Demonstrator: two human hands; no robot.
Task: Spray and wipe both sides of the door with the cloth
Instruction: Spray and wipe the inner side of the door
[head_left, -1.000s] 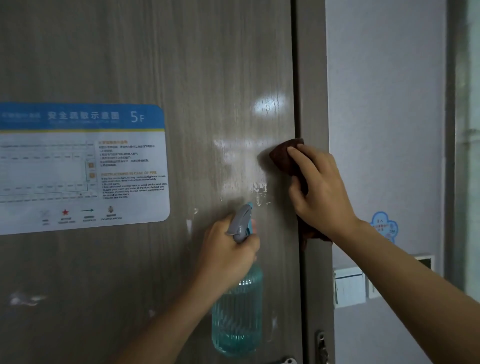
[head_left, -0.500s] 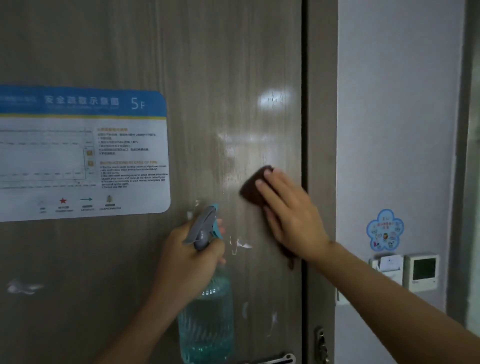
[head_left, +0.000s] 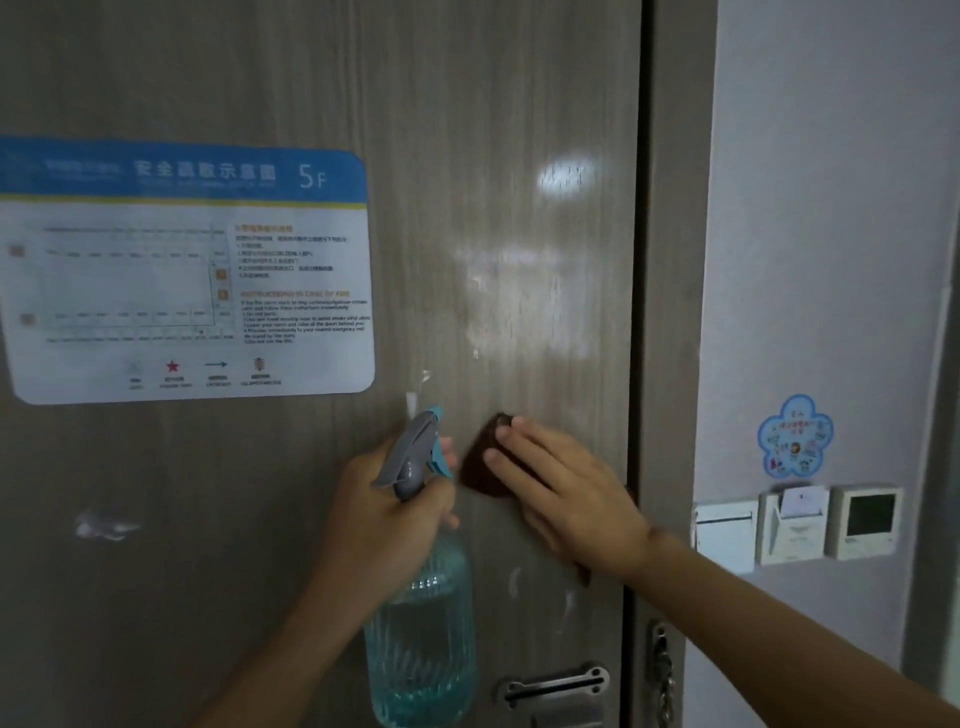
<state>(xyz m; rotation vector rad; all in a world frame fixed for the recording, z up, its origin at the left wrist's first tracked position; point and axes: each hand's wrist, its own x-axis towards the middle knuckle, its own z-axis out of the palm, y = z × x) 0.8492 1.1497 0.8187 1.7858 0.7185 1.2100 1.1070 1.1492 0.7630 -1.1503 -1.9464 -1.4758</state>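
From the head camera I watched, a person's right hand (head_left: 566, 493) pressed a dark brown cloth (head_left: 480, 467) flat against the grey wood-grain door (head_left: 467, 104), fingers (head_left: 524, 467) stretched straight over the fabric, which showed only past the fingertips and at a corner below the wrist. The cloth lay on the door's right half, just beside the door's edge and the frame (head_left: 670, 312). The left hand (head_left: 384, 525) was clenched round the neck of a spray bottle (head_left: 421, 623), its grey trigger head with a teal nozzle tip pointing up and toward the door, its clear ribbed body holding blue-tinted liquid and hanging below the fist. The two hands sat close together, the bottle's head just left of the cloth; I could not tell whether they touched.

Wet, shiny streaks (head_left: 514, 291) caught the light on the door above the cloth, and a few pale drips marked the wood near the nozzle. A blue-and-white evacuation notice (head_left: 182, 270) marked "5F" was stuck to the door's left half. A metal handle plate (head_left: 556, 686) showed at the bottom, below the right forearm. On the pale wall to the right hung a blue flower-shaped sticker (head_left: 795, 436), and beneath it a white switch (head_left: 724, 535), a card holder (head_left: 795, 525) and a small thermostat panel (head_left: 867, 519).
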